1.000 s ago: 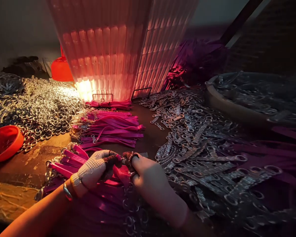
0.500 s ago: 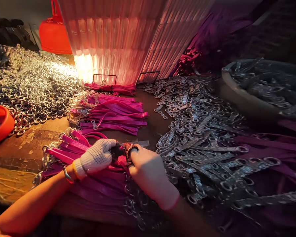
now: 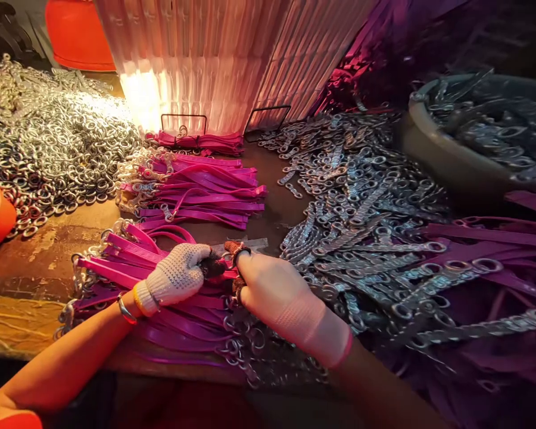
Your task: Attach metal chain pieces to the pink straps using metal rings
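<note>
My left hand (image 3: 176, 274), in a white dotted glove with dark fingertips, is closed at the middle of the bench. It pinches what looks like the end of a pink strap (image 3: 227, 275). Close on its right, my right hand (image 3: 274, 286) is also closed, fingertips curled in and a dark band round one finger. A small shiny metal bit shows between the fingertips; what the right fingers grip is mostly hidden. Under and around both hands lies a pile of pink straps (image 3: 116, 271) with metal rings on their ends.
Behind lie more pink straps (image 3: 205, 185) and a tied bundle (image 3: 205, 142) before a corrugated panel (image 3: 196, 53). Loose metal rings (image 3: 67, 143) heap at left beside an orange bowl (image 3: 2, 217). Metal link strips (image 3: 348, 185) spread rightward, near a large tub (image 3: 451, 146).
My right hand has drawn slightly right and away from the left, widening the gap between the fingertips. The left hand stays nearly in place. The view has tilted down a little.
</note>
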Action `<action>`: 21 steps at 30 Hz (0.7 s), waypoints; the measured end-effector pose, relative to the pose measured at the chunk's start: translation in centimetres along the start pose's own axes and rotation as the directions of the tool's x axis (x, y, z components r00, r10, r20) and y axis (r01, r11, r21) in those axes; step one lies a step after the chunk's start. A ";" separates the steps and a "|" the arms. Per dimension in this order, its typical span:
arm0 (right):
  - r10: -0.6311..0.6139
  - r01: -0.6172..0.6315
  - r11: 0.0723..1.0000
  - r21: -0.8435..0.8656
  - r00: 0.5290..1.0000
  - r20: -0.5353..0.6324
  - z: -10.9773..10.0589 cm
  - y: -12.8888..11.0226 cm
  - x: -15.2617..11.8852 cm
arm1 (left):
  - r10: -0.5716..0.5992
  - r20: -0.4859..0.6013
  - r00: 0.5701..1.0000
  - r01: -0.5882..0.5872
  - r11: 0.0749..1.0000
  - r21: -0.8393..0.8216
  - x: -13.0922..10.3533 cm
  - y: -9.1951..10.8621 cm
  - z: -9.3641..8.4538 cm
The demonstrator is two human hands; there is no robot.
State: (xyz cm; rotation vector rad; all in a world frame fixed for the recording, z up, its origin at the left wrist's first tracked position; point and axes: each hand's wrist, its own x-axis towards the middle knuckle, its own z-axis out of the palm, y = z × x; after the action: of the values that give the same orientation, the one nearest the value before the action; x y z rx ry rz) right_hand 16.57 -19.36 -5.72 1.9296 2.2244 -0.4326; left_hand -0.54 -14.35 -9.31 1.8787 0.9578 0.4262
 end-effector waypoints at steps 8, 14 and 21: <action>-0.170 0.165 0.971 -0.174 0.985 -0.017 1.3 -0.3 0.0 | 0.027 -0.020 0.999 -0.027 1.000 -0.005 -0.3 -0.3 0.8; -0.158 0.153 0.979 -0.137 0.987 -0.027 1.0 -1.6 -1.1 | -0.038 0.109 0.993 0.049 0.995 -0.092 -0.4 -0.1 -0.5; 0.031 -0.052 0.988 -0.145 0.989 -0.143 -1.2 5.3 -1.6 | -0.333 0.026 0.943 0.277 0.737 -0.616 -0.4 0.4 -1.5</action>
State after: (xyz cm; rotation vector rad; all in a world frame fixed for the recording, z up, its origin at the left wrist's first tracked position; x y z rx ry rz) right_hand 22.16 -19.78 -4.72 1.9800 2.2233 -0.1248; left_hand -1.52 -13.84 -8.20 1.0904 1.0121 0.5436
